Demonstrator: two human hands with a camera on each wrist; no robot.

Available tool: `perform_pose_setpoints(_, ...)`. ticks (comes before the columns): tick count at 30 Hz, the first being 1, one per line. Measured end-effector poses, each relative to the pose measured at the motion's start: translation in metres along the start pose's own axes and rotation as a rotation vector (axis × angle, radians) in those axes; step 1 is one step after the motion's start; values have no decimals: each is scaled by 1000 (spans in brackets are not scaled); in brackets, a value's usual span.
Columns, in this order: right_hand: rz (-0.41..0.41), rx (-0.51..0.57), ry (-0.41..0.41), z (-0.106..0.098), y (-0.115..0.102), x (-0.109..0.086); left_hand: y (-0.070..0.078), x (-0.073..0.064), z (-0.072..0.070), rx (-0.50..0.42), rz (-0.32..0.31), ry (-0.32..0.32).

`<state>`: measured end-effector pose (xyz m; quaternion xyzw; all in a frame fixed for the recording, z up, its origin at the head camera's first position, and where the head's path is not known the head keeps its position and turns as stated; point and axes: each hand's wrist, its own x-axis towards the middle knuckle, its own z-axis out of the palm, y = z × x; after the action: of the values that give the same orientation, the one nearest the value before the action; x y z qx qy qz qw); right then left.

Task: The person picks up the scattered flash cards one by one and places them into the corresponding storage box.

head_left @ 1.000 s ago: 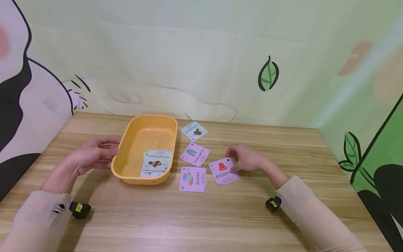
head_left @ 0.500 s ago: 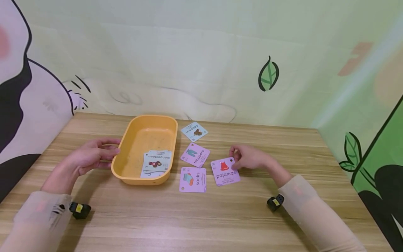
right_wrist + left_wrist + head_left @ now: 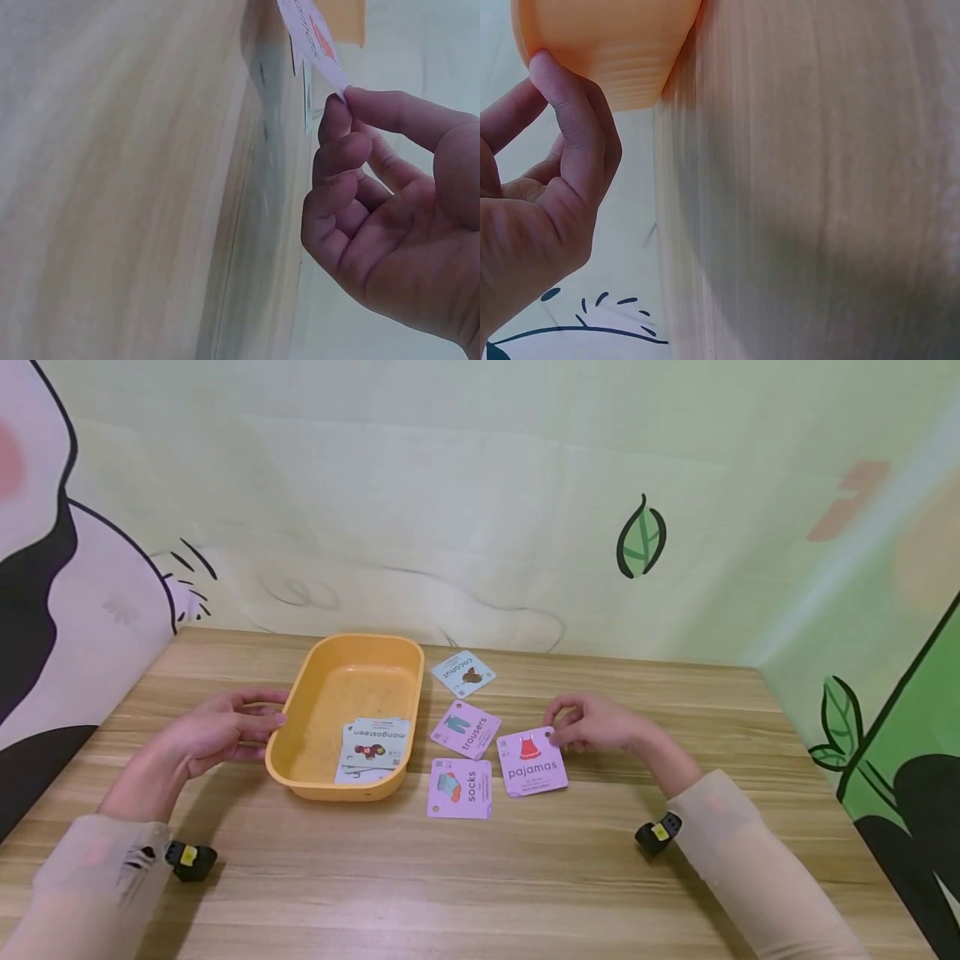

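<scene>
Between thumb and forefinger, my right hand (image 3: 600, 724) pinches a purple "pajamas" flashcard (image 3: 534, 768) by one corner. The right wrist view shows this card (image 3: 311, 37) tilted and raised off the table, with the other fingers curled below it. My left hand (image 3: 217, 731) touches the outer left side of a yellow plastic tray (image 3: 411, 693) with bent, relaxed fingers; in the left wrist view one fingertip meets the tray wall (image 3: 622, 45). Inside the tray's near right corner lies a small pile of cards, a blue "mangosteen" flashcard (image 3: 375, 743) on top.
Right of the tray, a blue "coconut" flashcard (image 3: 463, 673), a purple "trousers" flashcard (image 3: 465, 729) and a purple "socks" flashcard (image 3: 459, 788) lie on the wooden table (image 3: 480, 885). A painted wall (image 3: 480, 510) rises behind the table's far edge.
The pajamas card has been lifted and turned slightly, and its full word now shows. My right hand has shifted a little to the right and away from me. The left hand stays put.
</scene>
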<state>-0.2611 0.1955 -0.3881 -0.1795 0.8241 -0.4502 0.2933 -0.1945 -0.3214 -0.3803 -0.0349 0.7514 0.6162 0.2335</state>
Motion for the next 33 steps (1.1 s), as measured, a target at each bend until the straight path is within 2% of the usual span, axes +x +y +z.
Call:
perform_pose_setpoints(7, 13, 109, 13, -4, -2, 1, -1, 0, 0, -8, 3, -1)
perform_pose_setpoints(17, -5, 197, 39, 0, -8, 4, 0, 0, 0, -11, -1, 1)
perform_pose_setpoints(25, -52, 304, 149, 17, -19, 9, -2, 1, 1, -24, 16, -11)
perform_pose_setpoints(33, -85, 374, 244, 36, -32, 17, -1, 0, 0, -26, 4, -5)
